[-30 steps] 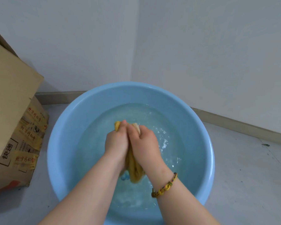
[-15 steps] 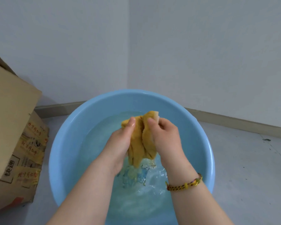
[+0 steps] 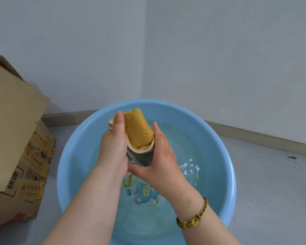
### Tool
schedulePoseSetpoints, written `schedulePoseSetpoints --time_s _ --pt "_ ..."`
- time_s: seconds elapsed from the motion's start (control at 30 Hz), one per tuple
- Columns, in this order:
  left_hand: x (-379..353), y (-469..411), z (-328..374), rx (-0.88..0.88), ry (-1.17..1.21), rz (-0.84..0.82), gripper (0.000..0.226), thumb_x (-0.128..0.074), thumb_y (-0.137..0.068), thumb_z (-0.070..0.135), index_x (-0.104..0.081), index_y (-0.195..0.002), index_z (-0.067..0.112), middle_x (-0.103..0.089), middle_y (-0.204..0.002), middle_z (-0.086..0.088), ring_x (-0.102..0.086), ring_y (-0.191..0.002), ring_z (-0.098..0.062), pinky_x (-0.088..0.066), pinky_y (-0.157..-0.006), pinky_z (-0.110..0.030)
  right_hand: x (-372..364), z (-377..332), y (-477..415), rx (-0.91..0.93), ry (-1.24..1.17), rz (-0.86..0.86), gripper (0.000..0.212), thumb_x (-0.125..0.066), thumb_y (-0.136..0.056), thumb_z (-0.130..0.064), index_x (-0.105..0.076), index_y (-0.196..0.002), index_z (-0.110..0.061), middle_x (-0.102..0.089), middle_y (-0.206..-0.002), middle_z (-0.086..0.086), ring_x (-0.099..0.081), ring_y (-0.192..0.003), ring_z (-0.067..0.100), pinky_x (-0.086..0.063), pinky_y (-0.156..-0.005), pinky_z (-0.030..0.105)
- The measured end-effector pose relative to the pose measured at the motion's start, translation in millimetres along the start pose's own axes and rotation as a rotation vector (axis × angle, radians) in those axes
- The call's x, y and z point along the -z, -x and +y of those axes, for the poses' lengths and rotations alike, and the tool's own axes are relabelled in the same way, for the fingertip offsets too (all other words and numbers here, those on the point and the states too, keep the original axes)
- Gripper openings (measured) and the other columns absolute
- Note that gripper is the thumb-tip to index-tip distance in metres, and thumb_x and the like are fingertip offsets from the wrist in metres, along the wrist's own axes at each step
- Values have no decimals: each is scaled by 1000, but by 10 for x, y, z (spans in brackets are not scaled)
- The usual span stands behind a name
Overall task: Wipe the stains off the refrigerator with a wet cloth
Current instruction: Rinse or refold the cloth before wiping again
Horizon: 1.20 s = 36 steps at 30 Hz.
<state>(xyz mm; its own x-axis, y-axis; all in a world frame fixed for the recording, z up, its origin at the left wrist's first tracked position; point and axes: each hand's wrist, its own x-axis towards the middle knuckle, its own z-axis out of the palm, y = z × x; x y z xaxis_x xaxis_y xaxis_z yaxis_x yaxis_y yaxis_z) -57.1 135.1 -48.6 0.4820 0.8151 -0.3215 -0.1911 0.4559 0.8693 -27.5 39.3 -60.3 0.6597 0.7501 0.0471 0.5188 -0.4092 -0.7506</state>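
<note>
A wet yellow cloth [image 3: 137,132] with a pale edge and grey underside is held above a blue plastic basin [image 3: 219,156] of water. My left hand [image 3: 114,147] grips its left side, thumb up along the top edge. Cupping its right and lower side, my right hand [image 3: 159,156] has a beaded bracelet at the wrist. A thin stream of water drips from the cloth into the basin. A cartoon print shows on the basin floor. No refrigerator is in view.
A taped cardboard box [image 3: 16,138] stands on the floor at the left, close to the basin. Grey walls meet in a corner behind the basin, with a baseboard [image 3: 254,137] along the floor. Pale floor lies to the right.
Both hands have lifted the cloth up out of the water and opened it from a squeezed bunch into a loose fold. The view has tilted up slightly.
</note>
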Motion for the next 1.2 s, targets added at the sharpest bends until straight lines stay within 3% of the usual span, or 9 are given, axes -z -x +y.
schedulePoseSetpoints --time_s 0.13,0.27,0.47,0.63,0.8,0.9,1.0,1.1,1.2 --pt "-28 50 42 113 80 -60 47 -38 -88 55 -54 -67 17 -58 -43 6 -57 -40 -6 -49 -47 -22 -3 28 -9 -119 -321 -68 84 -79 -68 -20 -30 -135 -35 -55 -104 -18 -56 -102 5 -47 -89 23" --pt "-15 56 40 124 112 -68 52 -39 -86 59 -49 -55 18 -47 -36 7 -47 -33 -9 -39 -54 -27 128 43 -2 -104 -254 -252 28 -75 -73 -16 -56 -86 -32 -61 -84 -13 -57 -77 0 -48 -78 20" --pt "21 94 107 -12 -31 -104 59 -39 -84 62 -56 -48 18 -56 -41 6 -54 -48 -15 -47 -63 -31 355 157 -30 -97 -321 -371 77 -75 -73 -19 -32 -136 -32 -46 -124 -18 -41 -118 -5 -37 -84 5" --pt "-58 191 109 102 133 -430 82 -13 -78 75 -54 -38 16 -52 -42 -2 -52 -42 -15 -46 -51 -23 26 152 -31 -113 -529 -350 57 -82 -60 -19 -54 -110 -20 -61 -98 -11 -58 -95 4 -48 -88 24" --pt "42 114 89 372 117 -503 68 -27 -95 40 -69 -53 7 -68 -85 -5 -60 -83 -17 -46 -85 -33 146 206 -117 -60 242 -51 23 -63 -79 -21 -45 -71 -33 -45 -64 -12 -50 -68 17 -37 -59 22" --pt "164 166 72 552 -50 -666 27 -61 -70 33 -74 -83 13 -68 -94 -9 -65 -84 -24 -49 -80 -48 188 386 -111 273 512 302 20 -66 -50 -19 -62 -70 -19 -54 -58 -5 -52 -53 23 -33 -47 22" --pt "247 227 6 694 -173 -922 53 -87 -42 30 -73 -91 14 -70 -93 -9 -69 -82 -26 -58 -60 -44 301 450 -125 385 604 341 32 -66 -40 -17 -64 -72 -19 -55 -60 -3 -51 -52 22 -38 -48 22" --pt "178 326 -84 516 -514 -950 35 -75 -56 21 -59 -87 16 -66 -74 0 -65 -60 -11 -45 -40 -17 412 429 -143 376 634 363 32 -63 -45 -17 -68 -76 -23 -58 -61 -5 -54 -51 21 -35 -48 20" --pt "98 323 -200 224 -870 -742 27 -72 -65 9 -47 -71 19 -49 -57 7 -50 -48 -8 -33 -41 -13 412 354 -85 287 681 200 31 -69 -59 -20 -68 -89 -27 -64 -74 -6 -61 -66 22 -36 -52 22"
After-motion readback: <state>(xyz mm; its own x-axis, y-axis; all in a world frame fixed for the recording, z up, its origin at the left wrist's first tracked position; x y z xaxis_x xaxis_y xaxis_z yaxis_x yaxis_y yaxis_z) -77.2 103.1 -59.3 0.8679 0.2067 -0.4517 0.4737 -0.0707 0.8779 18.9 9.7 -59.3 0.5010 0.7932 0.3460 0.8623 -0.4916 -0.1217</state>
